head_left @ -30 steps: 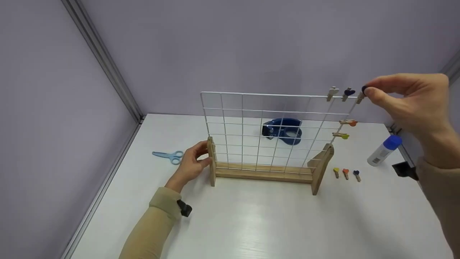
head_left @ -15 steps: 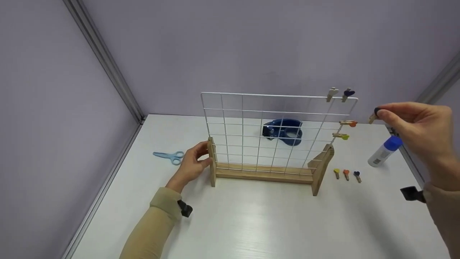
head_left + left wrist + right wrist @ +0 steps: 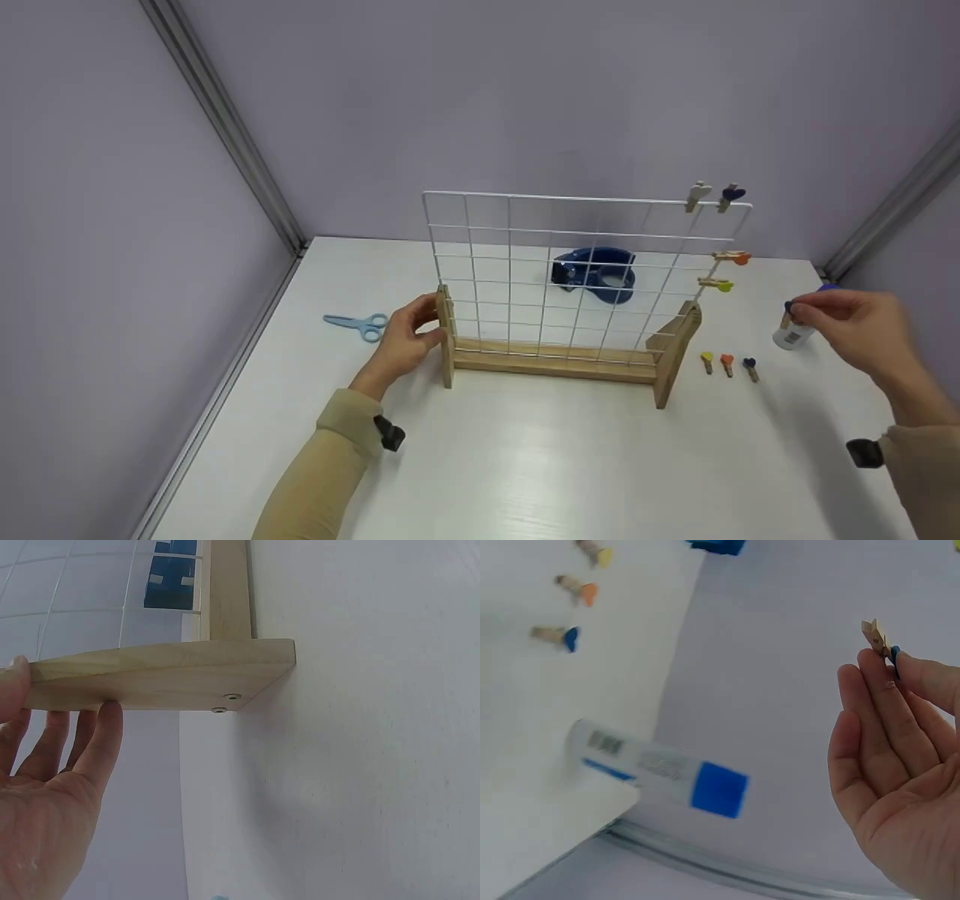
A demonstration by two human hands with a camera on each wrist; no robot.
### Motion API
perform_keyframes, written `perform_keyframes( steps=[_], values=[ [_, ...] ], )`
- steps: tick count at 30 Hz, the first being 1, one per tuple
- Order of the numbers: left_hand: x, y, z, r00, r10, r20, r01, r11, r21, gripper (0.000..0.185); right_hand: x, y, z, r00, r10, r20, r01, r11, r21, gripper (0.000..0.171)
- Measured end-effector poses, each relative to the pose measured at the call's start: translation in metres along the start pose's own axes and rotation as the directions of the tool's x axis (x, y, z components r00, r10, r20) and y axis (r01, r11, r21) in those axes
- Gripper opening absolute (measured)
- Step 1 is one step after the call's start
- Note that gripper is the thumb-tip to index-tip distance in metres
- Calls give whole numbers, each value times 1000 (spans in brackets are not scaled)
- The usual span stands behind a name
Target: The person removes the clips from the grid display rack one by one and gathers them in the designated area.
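Note:
My left hand (image 3: pixel 407 341) holds the left wooden end of a white wire grid rack (image 3: pixel 555 369), its thumb on one edge and fingers against the other side, as the left wrist view also shows. Out to the right, my right hand (image 3: pixel 862 326) pinches a small wooden clothespin (image 3: pixel 881 641) with a dark blue heart between thumb and fingers, above the table. A white heart clothespin (image 3: pixel 697 196) and a dark blue heart clothespin (image 3: pixel 730 197) sit on the grid's top wire. Orange (image 3: pixel 732 258) and yellow heart clothespins (image 3: pixel 716 285) are clipped to its right side.
Yellow (image 3: pixel 707 362), orange (image 3: pixel 727 365) and dark blue heart clothespins (image 3: pixel 751 369) lie right of the rack on the white table. A glue stick (image 3: pixel 660 769) with a blue cap stands behind my right hand. Blue scissors (image 3: pixel 358 325) lie left; a blue tape dispenser (image 3: pixel 595 274) sits behind the grid.
My right hand has come away from the grid's top right corner with the clothespin and moved down and right, toward the glue stick. The left hand stays on the rack.

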State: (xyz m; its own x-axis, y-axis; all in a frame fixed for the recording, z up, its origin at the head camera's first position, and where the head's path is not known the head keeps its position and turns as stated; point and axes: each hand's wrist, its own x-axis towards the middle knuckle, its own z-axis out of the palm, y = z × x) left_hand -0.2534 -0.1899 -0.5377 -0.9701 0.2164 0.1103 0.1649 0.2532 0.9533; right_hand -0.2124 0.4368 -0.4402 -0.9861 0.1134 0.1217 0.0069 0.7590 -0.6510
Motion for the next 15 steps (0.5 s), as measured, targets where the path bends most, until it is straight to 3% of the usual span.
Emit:
perform_keyframes(
  steps=[3,8,15],
  values=[
    [0,0,-1,1000,6,-5,-6,1000,-2,56,2,33,10,996,11,90,-6,999,-53,35],
    [0,2,-2,1000,13,-19,-12,1000,22,56,7,70,27,963,90,254,-67,993,-100,40],
    [-1,-1,-1,1000,-2,-10,2,1000,24,56,19,98,46,907,237,347,-186,967,-174,41]
  ],
)
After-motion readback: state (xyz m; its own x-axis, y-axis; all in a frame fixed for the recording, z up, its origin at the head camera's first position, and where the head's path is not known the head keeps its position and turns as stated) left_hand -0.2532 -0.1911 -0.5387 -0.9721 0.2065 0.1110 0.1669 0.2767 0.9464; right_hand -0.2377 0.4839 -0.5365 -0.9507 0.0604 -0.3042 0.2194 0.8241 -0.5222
